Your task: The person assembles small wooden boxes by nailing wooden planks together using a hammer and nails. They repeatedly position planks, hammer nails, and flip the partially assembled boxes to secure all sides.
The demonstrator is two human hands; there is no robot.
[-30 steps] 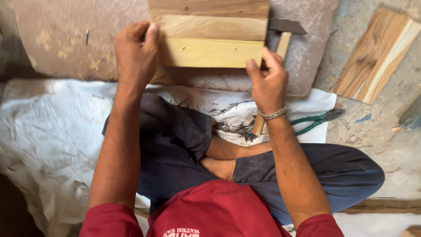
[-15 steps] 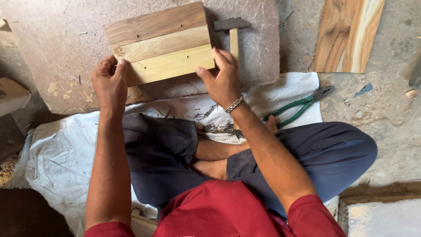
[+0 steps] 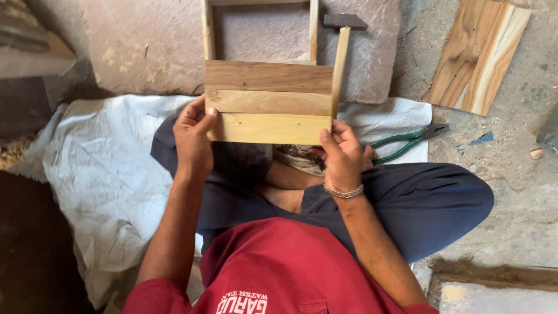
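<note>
I sit cross-legged and hold a wooden frame with three plank slats (image 3: 267, 102) up in front of me. My left hand (image 3: 195, 139) grips its lower left corner, thumb on the front of the bottom slat. My right hand (image 3: 343, 154), with a metal bracelet on the wrist, grips the lower right corner. Two thin side rails of the frame run up past the slats to the top of the view. A hammer (image 3: 342, 52) with a wooden handle lies on the stone slab (image 3: 145, 52) just right of the frame.
Green-handled pliers (image 3: 407, 142) lie on a white sheet (image 3: 104, 168) to my right. A loose wood plank (image 3: 479, 55) rests on the concrete floor at upper right. Wooden pieces (image 3: 29, 46) sit at upper left.
The slatted piece has been lifted off the stone slab and drawn toward me. Its side rails now show above the slats. Both hands kept their grip on the lower corners.
</note>
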